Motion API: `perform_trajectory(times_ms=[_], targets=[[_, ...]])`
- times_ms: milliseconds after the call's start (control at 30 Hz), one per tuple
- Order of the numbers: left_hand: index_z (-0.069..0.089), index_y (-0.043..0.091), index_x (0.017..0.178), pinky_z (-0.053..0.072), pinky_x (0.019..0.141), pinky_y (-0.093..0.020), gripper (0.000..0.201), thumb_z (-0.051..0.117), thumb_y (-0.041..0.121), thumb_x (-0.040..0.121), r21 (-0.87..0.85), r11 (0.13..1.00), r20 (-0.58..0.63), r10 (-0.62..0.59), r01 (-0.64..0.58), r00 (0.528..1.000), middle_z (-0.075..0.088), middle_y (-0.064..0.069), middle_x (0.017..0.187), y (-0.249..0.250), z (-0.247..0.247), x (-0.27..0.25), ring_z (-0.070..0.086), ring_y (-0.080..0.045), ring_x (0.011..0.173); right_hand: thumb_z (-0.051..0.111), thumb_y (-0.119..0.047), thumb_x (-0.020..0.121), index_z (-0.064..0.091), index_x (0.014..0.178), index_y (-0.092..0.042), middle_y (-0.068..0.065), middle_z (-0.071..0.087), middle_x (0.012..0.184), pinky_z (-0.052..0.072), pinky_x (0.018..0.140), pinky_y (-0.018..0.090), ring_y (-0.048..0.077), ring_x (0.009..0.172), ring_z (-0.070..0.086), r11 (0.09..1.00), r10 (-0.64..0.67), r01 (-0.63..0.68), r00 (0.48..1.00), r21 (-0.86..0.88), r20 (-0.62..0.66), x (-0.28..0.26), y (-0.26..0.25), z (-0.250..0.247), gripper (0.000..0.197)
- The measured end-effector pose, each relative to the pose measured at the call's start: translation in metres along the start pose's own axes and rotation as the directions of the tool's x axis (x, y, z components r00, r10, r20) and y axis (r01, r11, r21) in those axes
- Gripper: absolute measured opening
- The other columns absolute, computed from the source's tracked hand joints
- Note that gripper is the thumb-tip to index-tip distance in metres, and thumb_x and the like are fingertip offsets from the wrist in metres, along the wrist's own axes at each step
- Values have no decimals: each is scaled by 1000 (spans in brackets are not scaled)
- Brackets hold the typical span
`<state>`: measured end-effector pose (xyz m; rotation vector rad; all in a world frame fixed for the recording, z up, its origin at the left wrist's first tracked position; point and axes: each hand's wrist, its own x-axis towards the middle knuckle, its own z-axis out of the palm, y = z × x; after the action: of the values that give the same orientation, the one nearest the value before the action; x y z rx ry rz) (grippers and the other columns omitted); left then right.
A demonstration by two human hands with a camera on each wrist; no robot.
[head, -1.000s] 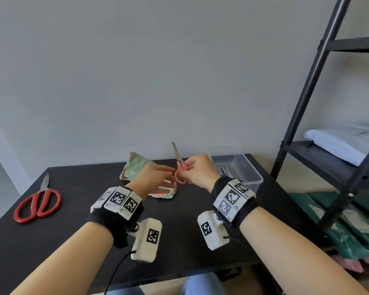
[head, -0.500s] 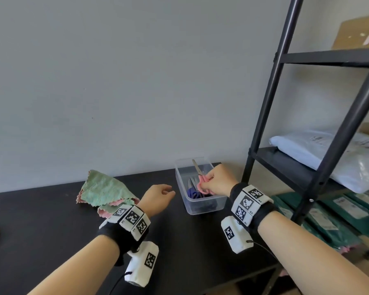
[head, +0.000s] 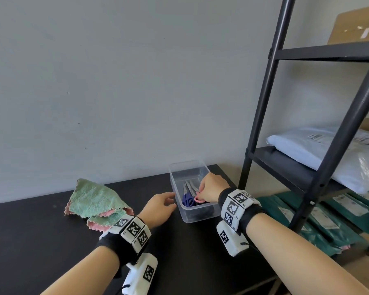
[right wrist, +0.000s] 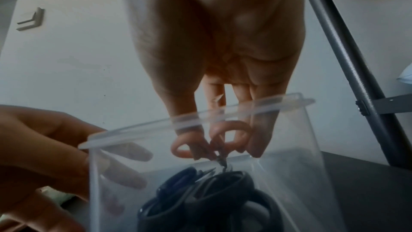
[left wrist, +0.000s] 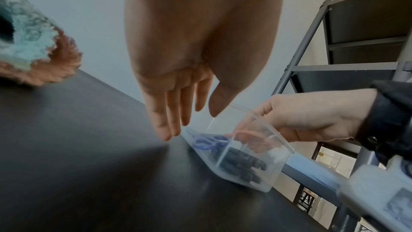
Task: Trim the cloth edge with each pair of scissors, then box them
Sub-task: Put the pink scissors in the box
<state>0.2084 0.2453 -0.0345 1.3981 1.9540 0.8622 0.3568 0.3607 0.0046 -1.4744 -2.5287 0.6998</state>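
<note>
Since a second ago your right hand (head: 210,189) has carried the pink scissors (head: 197,199) away from the cloth (head: 94,202) and down into the clear box (head: 180,170), which sits on the tabletop (head: 41,241) at the right, near the foot of the black shelf rack (head: 271,107). Your fingers (right wrist: 198,149) now reach below the box rim and your grip is closed on the pink handles, with the blades pointing toward the far end. In the right wrist view the pink loops hang just above the pile already inside; whether they touch it yet, you cannot tell.

Your left hand (head: 159,206) has let go of the cloth and come across to the near left wall of the box. Its grip is loose and holds nothing, fingers straight, the tips close against the plastic; contact is not clear from any view.

Inside lie blue-handled scissors (head: 188,200) and darker handles beneath them, so earlier pairs look boxed already. The cloth rests folded at the left, green side up with its pink zigzag edge showing.

For the task, this pair seems trimmed and nearly stowed: you likely only need to release it. The red pair seen half a second ago at the far left is out of frame now, so it probably waits its turn.
</note>
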Motion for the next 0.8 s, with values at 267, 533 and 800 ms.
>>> perform_trajectory(times_ms=[267,533,800], targets=[[45,15,141,51,96,-36,47,52,15,94,-11,1000,21,23,-23,1000,62,-4,128,6,-2,-3,61,-19,112,72,-24,84,73,89,-7,6,71,81,55,74,30,19,78,68,999,31,-31,999,-22,6,-1,1,5,18],[48,14,137,50,89,-31,44,51,12,94,6,1000,-43,30,-29,999,61,-10,125,15,-22,-24,62,-23,105,58,-12,88,74,82,-4,8,71,79,56,75,33,24,79,68,999,-11,11,1000,-49,-18,-15,-16,-11,19],[53,8,132,52,77,-29,38,50,10,94,40,999,-151,6,0,989,63,-8,113,9,-80,-68,66,-23,72,58,-17,85,74,96,-7,8,73,93,56,78,33,26,86,68,991,-107,104,994,-85,-36,-34,-78,-14,22]])
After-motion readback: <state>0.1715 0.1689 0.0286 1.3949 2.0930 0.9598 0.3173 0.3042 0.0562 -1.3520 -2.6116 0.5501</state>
